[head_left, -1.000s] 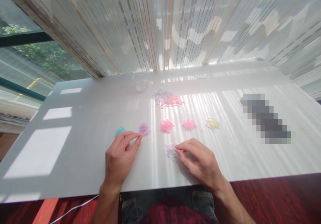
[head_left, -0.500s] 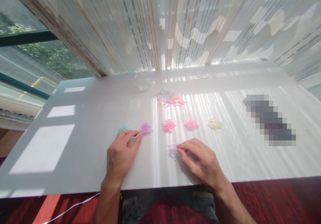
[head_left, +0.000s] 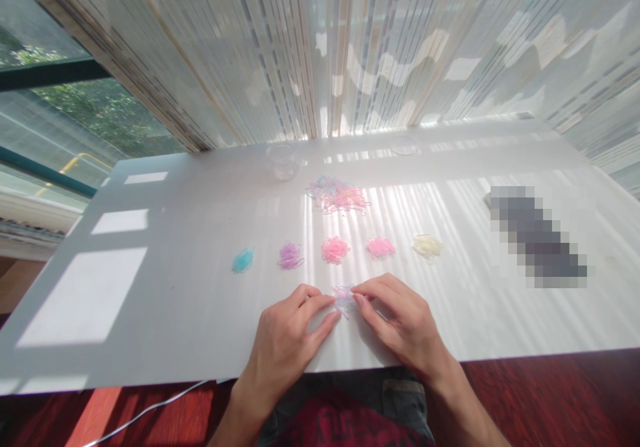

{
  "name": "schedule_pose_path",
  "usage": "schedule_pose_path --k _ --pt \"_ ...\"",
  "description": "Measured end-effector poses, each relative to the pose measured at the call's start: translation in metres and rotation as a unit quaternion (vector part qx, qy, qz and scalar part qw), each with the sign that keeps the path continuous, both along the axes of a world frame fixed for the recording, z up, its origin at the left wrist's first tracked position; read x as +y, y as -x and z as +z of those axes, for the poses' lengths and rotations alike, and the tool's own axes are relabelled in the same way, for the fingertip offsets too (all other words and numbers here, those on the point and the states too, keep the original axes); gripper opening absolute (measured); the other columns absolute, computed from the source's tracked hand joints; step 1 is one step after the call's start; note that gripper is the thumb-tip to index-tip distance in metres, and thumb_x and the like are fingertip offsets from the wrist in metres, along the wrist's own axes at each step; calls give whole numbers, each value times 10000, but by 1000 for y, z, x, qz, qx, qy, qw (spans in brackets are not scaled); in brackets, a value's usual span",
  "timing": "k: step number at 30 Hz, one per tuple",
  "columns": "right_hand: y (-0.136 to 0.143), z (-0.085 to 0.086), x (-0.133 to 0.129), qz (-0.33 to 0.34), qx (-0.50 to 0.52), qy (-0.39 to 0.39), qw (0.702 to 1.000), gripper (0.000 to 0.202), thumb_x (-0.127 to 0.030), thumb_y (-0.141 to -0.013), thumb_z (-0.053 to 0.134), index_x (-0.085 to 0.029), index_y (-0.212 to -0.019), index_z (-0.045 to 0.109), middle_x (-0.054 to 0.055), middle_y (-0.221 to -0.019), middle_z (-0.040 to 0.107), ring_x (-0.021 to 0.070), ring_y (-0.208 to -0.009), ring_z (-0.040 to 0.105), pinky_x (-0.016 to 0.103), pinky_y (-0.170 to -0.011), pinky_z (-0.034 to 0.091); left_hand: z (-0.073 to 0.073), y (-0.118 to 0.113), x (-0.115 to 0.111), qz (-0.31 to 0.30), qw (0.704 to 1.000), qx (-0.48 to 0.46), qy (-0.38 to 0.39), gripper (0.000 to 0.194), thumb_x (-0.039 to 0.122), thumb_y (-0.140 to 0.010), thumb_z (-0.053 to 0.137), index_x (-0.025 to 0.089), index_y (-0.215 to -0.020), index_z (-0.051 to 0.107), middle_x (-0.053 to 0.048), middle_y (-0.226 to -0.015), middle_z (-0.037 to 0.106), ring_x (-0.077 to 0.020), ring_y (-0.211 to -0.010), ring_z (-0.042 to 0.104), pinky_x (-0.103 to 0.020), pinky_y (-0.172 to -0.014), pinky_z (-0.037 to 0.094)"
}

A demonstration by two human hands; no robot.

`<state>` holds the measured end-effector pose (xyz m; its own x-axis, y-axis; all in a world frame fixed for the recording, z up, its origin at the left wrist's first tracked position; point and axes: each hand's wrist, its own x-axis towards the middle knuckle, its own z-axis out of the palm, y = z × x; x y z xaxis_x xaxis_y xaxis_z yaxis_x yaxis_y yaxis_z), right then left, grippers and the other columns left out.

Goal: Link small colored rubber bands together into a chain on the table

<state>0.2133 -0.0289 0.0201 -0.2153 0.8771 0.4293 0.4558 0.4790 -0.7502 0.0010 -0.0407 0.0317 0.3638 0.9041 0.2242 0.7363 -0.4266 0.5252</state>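
A small mixed pile of rubber bands (head_left: pixel 343 297), pink, lilac and pale blue, lies near the table's front edge. My left hand (head_left: pixel 295 330) reaches its left side, thumb and forefinger slightly apart, with no band visible between them. At the pile's right side, my right hand (head_left: pixel 400 317) has thumb and forefinger pinched together on rubber bands at its edge. Behind the hands runs a row of single-colour rubber band heaps: blue (head_left: pixel 243 260), purple (head_left: pixel 291 256), coral pink (head_left: pixel 335 250), light pink (head_left: pixel 381 247) and pale yellow (head_left: pixel 427 247).
A larger mixed heap of rubber bands (head_left: pixel 337 195) lies farther back on the white table (head_left: pixel 190 313). Behind it stand a clear round container (head_left: pixel 284 163) and a clear lid (head_left: pixel 404 146). A pixelated dark object (head_left: pixel 540 237) lies at right. Striped curtains hang behind.
My left hand has moved right and toward me, from the purple heap to the small mixed pile, uncovering the blue heap. My right hand has stayed almost in place.
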Motion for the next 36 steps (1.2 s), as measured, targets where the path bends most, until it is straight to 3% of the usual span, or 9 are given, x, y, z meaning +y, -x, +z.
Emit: schedule_pose_path --k 15,20,25,30,33,36 --pt "0 -1 0 5 2 -4 1000 130 -163 -995 592 -211 -1009 712 41 -848 712 182 -758 678 305 -686 571 -4 5 0 20 999 -21 -19 135 222 -1013 585 214 -1026 719 -21 -906 714 -135 -770 703 -213 -681 539" --pt "0 -1 0 9 3 -7 1000 134 -167 -994 595 -211 -1020 719 42 -849 719 180 -749 679 304 -677 569 0 9 1 30 997 -75 3 121 217 -1007 593 211 -996 714 -38 -945 748 -134 -792 700 -204 -672 536" --pt "-1 -4 -1 48 18 -21 998 190 -179 -960 676 -209 -1145 698 58 -936 742 183 -813 696 293 -723 586 4 4 0 7 990 -135 38 105 227 -996 619 215 -995 723 -26 -893 769 -120 -661 670 -226 -691 564" --pt "-1 -4 -1 56 13 -22 998 132 -120 -957 652 -206 -1032 718 45 -886 741 176 -788 690 284 -714 570 3 0 1 0 987 -157 40 80 213 -984 645 224 -1004 722 -10 -894 769 -109 -635 648 -221 -692 561" --pt "-1 -2 -1 33 13 -20 999 121 -122 -956 648 -208 -997 722 36 -857 739 170 -765 685 278 -693 560 0 0 4 5 987 -152 42 78 226 -980 657 233 -1031 715 -3 -923 768 -99 -608 625 -215 -651 544" --pt "-2 1 0 -71 13 4 997 87 -160 -952 658 -212 -957 728 28 -836 737 170 -741 678 284 -666 545 -5 1 7 12 991 -130 25 111 228 -984 651 228 -1086 694 -16 -982 761 -110 -674 650 -215 -645 532"
